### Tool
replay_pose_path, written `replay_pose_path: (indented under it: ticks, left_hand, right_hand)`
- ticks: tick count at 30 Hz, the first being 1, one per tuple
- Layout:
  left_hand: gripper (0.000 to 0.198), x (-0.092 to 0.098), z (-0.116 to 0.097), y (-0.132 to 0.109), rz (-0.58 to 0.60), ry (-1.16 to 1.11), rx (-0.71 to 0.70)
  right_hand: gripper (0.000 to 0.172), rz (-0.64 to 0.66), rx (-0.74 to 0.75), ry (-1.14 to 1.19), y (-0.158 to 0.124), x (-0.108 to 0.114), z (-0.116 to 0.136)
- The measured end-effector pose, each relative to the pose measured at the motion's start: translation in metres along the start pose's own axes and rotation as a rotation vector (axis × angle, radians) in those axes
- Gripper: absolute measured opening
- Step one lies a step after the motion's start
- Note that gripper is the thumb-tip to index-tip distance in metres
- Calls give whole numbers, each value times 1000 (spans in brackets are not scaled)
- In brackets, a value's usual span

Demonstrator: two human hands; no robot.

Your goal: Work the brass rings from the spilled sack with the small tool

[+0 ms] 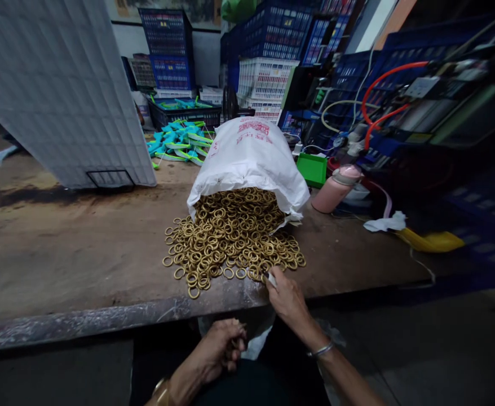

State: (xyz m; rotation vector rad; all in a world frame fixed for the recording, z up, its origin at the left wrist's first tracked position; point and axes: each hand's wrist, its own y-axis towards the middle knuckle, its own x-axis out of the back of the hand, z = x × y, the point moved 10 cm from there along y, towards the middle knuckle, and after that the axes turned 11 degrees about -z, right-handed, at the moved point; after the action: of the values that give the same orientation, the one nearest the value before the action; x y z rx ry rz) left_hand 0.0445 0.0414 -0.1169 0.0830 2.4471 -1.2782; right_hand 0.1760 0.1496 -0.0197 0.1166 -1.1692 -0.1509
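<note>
A heap of gold-coloured rings (230, 242) spills from the open mouth of a white woven sack (253, 152) lying on its side on the table. At the heap's near right edge is my right hand (288, 301), its fingers closed on a small pale object with a dark end (270, 277). That end lies against the rings; I cannot make out its exact kind. My left hand (222, 345) is held below the table edge with curled fingers. Whatever sits inside those fingers, if anything, is hidden. Beneath the hands a pale plastic bag (259, 341) partly shows.
The worn wooden table (82, 254) ends just before me. A tall white ribbed panel (82, 101) stands left. Behind are turquoise-green plastic pieces (182, 141) and stacked blue crates (169, 42). On the right stand a green tray (312, 170), a pink bottle (336, 189) and red air hoses (372, 93).
</note>
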Motion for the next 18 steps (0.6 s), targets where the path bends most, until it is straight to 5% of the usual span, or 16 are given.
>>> replay_pose_path:
  ticks: [2, 6, 14, 18]
  left_hand:
    - [15, 20, 22, 23, -142, -104, 136]
    - [11, 40, 29, 45, -277, -203, 115]
    - [17, 48, 26, 48, -336, -246, 26]
    - [4, 49, 31, 44, -348, -217, 37]
  right_hand:
    - [8, -29, -40, -31, 0, 4, -11]
    - [13, -37, -24, -99, -1, 5, -12]
    - [9, -7, -13, -149, -2, 4, -6]
    - [9, -54, 44, 12, -4, 6, 1]
